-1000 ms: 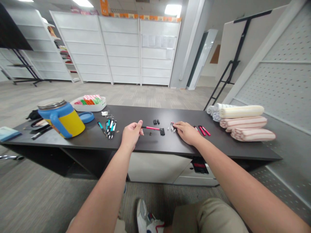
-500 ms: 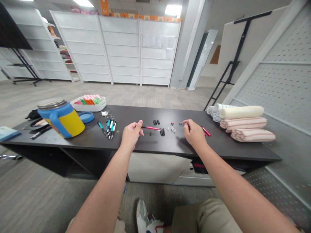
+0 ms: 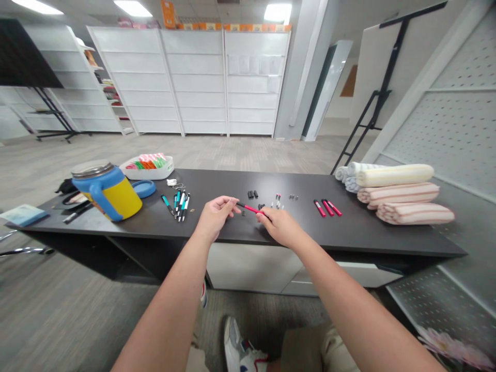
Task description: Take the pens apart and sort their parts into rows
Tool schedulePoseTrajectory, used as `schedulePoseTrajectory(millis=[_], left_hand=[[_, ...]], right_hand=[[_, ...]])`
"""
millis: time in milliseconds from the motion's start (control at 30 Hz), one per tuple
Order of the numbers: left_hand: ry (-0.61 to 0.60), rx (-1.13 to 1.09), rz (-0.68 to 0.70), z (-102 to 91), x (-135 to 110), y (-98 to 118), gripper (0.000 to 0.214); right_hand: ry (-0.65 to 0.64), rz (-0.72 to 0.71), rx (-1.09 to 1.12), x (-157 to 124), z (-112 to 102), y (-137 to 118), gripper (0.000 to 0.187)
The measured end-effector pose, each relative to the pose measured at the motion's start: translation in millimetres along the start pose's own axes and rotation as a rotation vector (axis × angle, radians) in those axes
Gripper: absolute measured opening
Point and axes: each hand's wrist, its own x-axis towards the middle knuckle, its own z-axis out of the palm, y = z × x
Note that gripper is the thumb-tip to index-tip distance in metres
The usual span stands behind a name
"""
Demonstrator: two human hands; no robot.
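A red pen [image 3: 251, 208] with a black grip section is held level between my two hands, over the middle of the table. My left hand [image 3: 217, 218] is closed at the black end, thumb and fingers pinched there. My right hand [image 3: 280, 225] grips the red part farther along, hiding that end. Behind the pen lie black pen grips [image 3: 252, 195], small white and red pieces [image 3: 278, 200] and small metal pieces [image 3: 293, 197]. More black pieces [image 3: 261, 206] are partly covered by my right hand. To the right rest several red pen barrels [image 3: 327, 207].
Blue and white pens [image 3: 180, 204] lie left of my hands, near a blue-and-yellow mug [image 3: 110, 194] and its blue lid [image 3: 143, 188]. A white tray [image 3: 149, 173] of colourful packets stands behind. Rolled towels [image 3: 403, 191] are stacked on the black table's [image 3: 360, 230] right end.
My right hand has moved left from the small metal pieces and now grips the red pen. The pen's thin silver part no longer shows. My left hand has stayed near the same place.
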Motion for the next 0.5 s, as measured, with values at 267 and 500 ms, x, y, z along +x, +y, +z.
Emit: schedulePoseTrajectory(millis=[267, 500], left_hand=[[0.013, -0.132, 0.003, -2.3, 2.7, -2.9, 0.042], [-0.001, -0.117, 0.011, -2.2, 2.5, -2.0, 0.036]], right_hand=[[-0.057, 0.025, 0.167, 1.8, -3.1, 9.7, 0.036], [-0.064, 0.015, 0.177, 1.0, -2.0, 10.0, 0.044]])
